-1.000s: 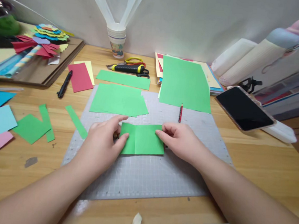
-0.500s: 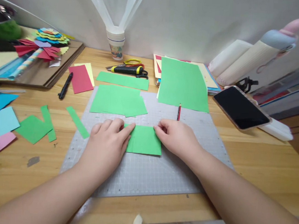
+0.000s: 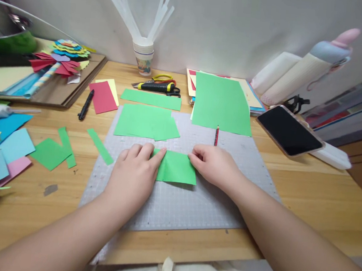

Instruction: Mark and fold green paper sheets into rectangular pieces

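Note:
A small rectangle of green paper (image 3: 180, 169) lies on the grey cutting mat (image 3: 181, 210), with a crease near its left side. My left hand (image 3: 136, 169) rests over the paper's left part, index finger stretched along it and pressing down. At the paper's upper right corner, my right hand (image 3: 212, 163) pinches the edge between thumb and fingers. The right part of the sheet bows slightly up from the mat. A red and black pencil (image 3: 216, 136) lies just beyond my right hand. Larger green paper pieces (image 3: 144, 122) lie beyond my left hand.
A large green sheet (image 3: 223, 103) tops a paper stack at the back. Near it are a box cutter (image 3: 156, 86), scissors (image 3: 162, 78) and paper cups (image 3: 143, 59) holding white sticks. On the right lies a phone (image 3: 289, 130). Green scraps (image 3: 51, 153) and a black pen (image 3: 86, 105) lie left.
The paper's right part has bent upward a little, and the crease near my left hand shows more. My view has shifted slightly; both hands keep nearly the same places.

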Motion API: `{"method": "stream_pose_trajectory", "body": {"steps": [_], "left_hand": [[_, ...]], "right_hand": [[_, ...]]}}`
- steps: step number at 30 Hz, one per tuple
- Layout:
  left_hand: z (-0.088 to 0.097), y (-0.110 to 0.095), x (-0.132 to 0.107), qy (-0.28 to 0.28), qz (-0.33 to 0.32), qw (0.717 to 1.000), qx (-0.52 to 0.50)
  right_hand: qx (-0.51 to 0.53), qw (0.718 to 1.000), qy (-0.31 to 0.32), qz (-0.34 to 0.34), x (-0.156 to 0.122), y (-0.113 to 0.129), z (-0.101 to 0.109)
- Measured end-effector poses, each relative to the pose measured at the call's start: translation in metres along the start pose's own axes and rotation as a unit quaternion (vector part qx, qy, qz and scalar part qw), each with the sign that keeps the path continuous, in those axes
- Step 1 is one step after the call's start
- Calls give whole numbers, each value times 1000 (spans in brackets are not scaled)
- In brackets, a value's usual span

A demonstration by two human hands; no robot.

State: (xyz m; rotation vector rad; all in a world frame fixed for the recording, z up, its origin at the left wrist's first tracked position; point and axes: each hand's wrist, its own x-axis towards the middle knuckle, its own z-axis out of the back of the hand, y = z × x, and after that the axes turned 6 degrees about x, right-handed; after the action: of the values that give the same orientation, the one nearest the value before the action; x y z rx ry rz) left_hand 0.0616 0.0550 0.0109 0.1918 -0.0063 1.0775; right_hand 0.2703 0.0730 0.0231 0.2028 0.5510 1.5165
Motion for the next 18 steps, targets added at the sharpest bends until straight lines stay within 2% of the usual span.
{"method": "stream_pose_trajectory", "body": {"steps": [9, 18], "left_hand": [[-3, 2, -2, -3, 16, 1000, -12], [-4, 1, 0, 0, 13, 1000, -14]], "right_hand": [[128, 988, 84, -22, -1, -11, 0], [124, 991, 39, -33, -13, -1, 0]]}}
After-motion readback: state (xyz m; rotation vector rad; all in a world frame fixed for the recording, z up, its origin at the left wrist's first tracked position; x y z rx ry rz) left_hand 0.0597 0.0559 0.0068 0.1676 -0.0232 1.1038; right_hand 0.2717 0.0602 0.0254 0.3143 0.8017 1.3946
